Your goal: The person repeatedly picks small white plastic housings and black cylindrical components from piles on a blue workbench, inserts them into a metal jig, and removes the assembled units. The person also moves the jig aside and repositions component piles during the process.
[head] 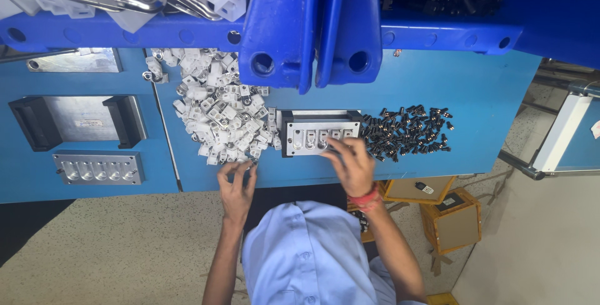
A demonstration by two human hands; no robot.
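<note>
Head view — metal fixture [320, 132] on blue counter [487, 92], five slots; left ones seem loaded, rest hidden under right hand [352, 166], so progress uncertain. Its fingers [337, 149] curl over fixture's right slots; what they pinch, cannot tell. Left hand [236, 187] at near edge of white housings pile [219, 114], fingers narrow, seemingly nipping one piece. Black parts heap [409, 131] just right of right fingers — plenty left.

Bright, even light; sharp centre, soft edges.
Light was flat and diffuse across the blue bench [437, 86], source not identifiable, shadows short and weak. Mild glare sat on the metal fixture [320, 135] and the grey plate [99, 167] at left. Right hand [351, 164] was slightly motion-blurred. Blue bins [312, 24] up top looked soft and stretched by wide-angle distortion.
</note>
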